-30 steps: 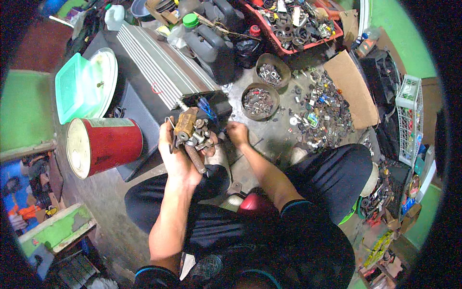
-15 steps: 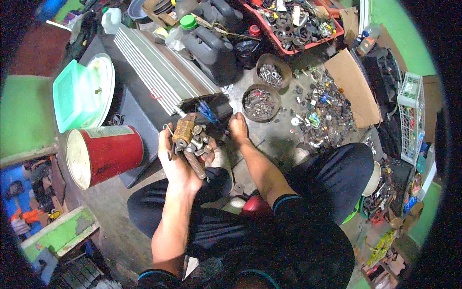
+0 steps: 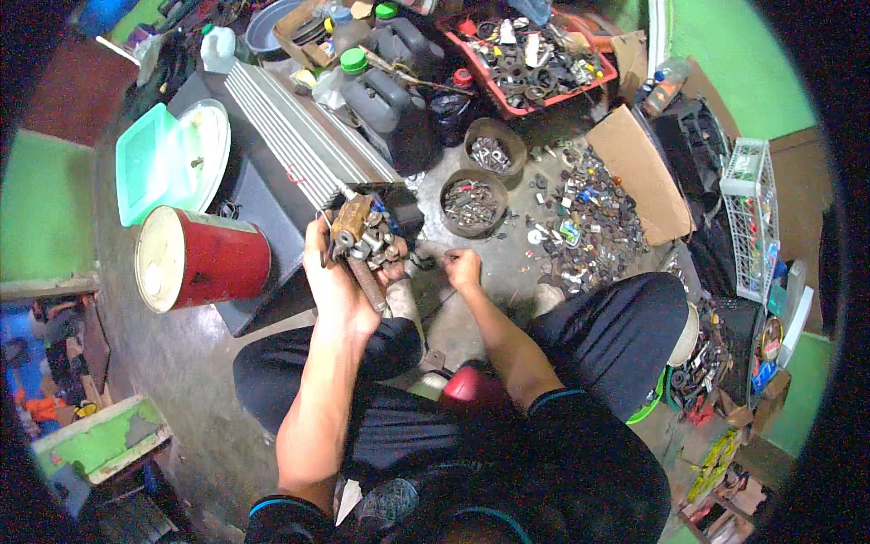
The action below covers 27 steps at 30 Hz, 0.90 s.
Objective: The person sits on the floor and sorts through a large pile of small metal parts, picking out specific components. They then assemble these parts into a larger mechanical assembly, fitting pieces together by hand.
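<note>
In my left hand (image 3: 340, 290), palm up with the fingers curled, lies a pile of metal parts: a brass-coloured block (image 3: 350, 220), several bolts (image 3: 373, 240) and a rusty coil spring (image 3: 366, 283). My right hand (image 3: 464, 269) is low over the floor to the right of it, fingers pinched together; what they hold, if anything, cannot be made out. Just beyond it stands a round bowl of small metal pieces (image 3: 501, 210), with a second bowl of hardware (image 3: 521, 168) touching it on the far side.
Loose small parts (image 3: 589, 218) spread over the floor at right, beside a cardboard sheet (image 3: 642, 172). A red crate (image 3: 517, 111) of hardware is at the back. Left are a finned metal panel (image 3: 290, 136), a red can (image 3: 227, 263) and a green plastic tub (image 3: 149, 168). Dark jerrycans (image 3: 390, 127) stand behind.
My right hand has drawn back toward me, farther from the bowls, with its fingers pinched. The left hand still holds the pile of parts. The view has shifted slightly.
</note>
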Motion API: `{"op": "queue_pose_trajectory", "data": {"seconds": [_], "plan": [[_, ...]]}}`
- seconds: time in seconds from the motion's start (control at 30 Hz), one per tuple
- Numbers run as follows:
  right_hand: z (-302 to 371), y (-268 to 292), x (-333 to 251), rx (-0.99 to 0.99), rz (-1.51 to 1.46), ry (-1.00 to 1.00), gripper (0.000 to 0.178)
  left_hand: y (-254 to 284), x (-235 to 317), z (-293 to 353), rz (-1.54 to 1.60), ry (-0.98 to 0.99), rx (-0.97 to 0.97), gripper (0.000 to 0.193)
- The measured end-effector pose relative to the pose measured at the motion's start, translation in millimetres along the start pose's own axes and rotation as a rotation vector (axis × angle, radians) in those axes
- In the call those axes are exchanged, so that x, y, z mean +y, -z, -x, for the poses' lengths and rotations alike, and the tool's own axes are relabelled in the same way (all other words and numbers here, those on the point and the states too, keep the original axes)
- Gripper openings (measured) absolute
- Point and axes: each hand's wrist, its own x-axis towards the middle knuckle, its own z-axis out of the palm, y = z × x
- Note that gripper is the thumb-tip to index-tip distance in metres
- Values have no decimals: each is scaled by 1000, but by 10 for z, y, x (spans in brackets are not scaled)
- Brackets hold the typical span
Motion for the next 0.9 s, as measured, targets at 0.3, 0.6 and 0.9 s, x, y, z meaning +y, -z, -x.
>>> {"op": "queue_pose_trajectory", "data": {"seconds": [0.3,0.6,0.9], "plan": [[-191,926,-505,329,-552,106,31,-373,-103,37,40,-28,-67,46],[-384,2777,-1609,276,72,519,27,-540,-224,48,-110,-77,-86,51],[612,3618,-2737,90,-158,846,23,-948,-360,191,-130,-10,-279,54]]}}
